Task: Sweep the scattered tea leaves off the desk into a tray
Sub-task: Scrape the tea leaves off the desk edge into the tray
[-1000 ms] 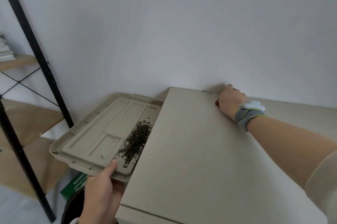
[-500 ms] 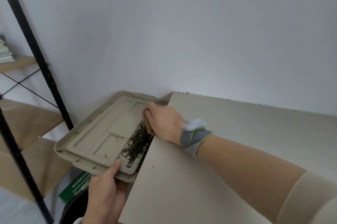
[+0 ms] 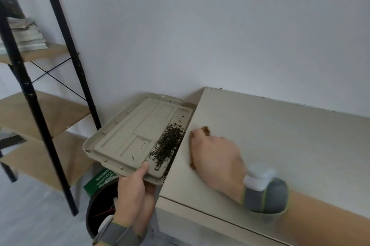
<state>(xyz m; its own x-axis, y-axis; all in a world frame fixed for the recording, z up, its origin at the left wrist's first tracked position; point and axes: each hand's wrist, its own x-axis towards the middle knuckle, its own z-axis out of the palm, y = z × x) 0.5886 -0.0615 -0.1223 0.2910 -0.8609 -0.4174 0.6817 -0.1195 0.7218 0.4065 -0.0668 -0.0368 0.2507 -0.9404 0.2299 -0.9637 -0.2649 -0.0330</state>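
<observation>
A beige moulded tray (image 3: pixel 128 137) hangs level against the left edge of the pale desk (image 3: pixel 280 145). A dark heap of tea leaves (image 3: pixel 168 145) lies on the tray's right side, beside the desk edge. My left hand (image 3: pixel 134 189) grips the tray's near rim, thumb on top. My right hand (image 3: pixel 216 157) lies on the desk just right of that edge, fingers curled over a small brown brush (image 3: pixel 206 131), mostly hidden under the hand. A few stray leaves (image 3: pixel 220 89) sit along the desk's back edge at the wall.
A black metal shelf frame (image 3: pixel 40 105) with wooden boards stands at the left and carries a stack of papers (image 3: pixel 26 35). Below the tray are a black bin (image 3: pixel 100 209) and a green box (image 3: pixel 100 181). A white wall rises behind the desk.
My right hand swept from the desk's back edge leftwards to the tray, then drew back onto the desk nearer the front. The heap on the tray grew slightly. The tray stays held.
</observation>
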